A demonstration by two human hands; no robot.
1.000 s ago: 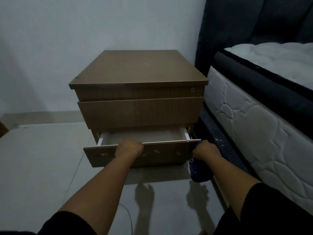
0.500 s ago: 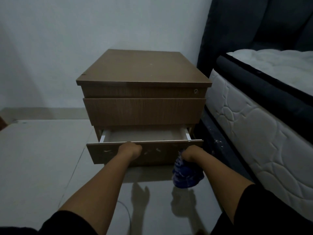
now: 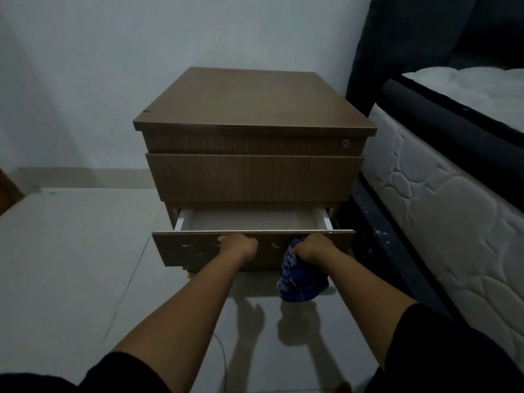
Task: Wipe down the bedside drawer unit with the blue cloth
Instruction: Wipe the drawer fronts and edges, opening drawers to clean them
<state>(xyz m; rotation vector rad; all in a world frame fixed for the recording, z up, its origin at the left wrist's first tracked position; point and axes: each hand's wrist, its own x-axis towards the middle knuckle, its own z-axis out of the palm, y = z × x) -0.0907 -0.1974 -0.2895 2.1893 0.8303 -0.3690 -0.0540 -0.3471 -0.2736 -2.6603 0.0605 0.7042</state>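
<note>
The brown bedside drawer unit [image 3: 255, 109] stands on the floor against the wall, beside the bed. Its bottom drawer [image 3: 198, 251] is pulled partly out and its inside looks empty. My left hand [image 3: 238, 246] grips the top edge of that drawer's front, left of its middle. My right hand [image 3: 313, 248] is closed on the blue cloth [image 3: 300, 282] and presses against the drawer front to the right of its middle. The cloth hangs down below my fist in front of the drawer. The two upper drawers are closed.
A white mattress [image 3: 442, 199] on a dark bed base [image 3: 377, 222] runs along the right, close to the unit. A dark headboard [image 3: 411, 32] rises behind it. Grey floor tiles [image 3: 71, 251] spread to the left, and a thin cable [image 3: 222, 353] lies near my left arm.
My right hand with the blue cloth has slid left along the drawer front, from its right end toward the middle. My left hand has kept its grip on the drawer's top edge.
</note>
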